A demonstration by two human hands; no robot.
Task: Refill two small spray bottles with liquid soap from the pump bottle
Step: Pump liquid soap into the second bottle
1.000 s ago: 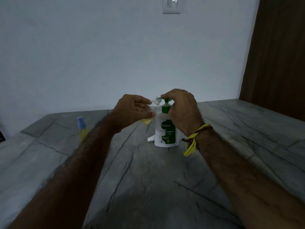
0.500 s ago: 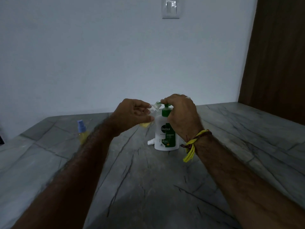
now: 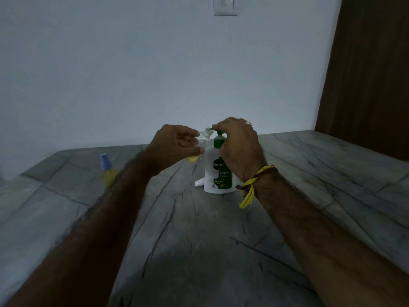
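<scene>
A white pump bottle (image 3: 214,173) with a green pump head stands on the grey stone counter (image 3: 199,240). My right hand (image 3: 240,145) lies over the pump head with its fingers curled round it. My left hand (image 3: 174,146) grips a small clear spray bottle (image 3: 204,136), tilted, with its open neck at the green nozzle; yellow liquid shows at its lower end. Its white spray cap (image 3: 198,183) lies beside the pump bottle's base. A second small bottle (image 3: 107,169), yellow with a blue cap, stands upright at the left.
A pale wall with a switch plate (image 3: 225,6) rises behind the counter. A dark wooden panel (image 3: 367,74) stands at the right.
The view has shifted slightly; both hands stay at the pump head and the small bottle stays at the nozzle.
</scene>
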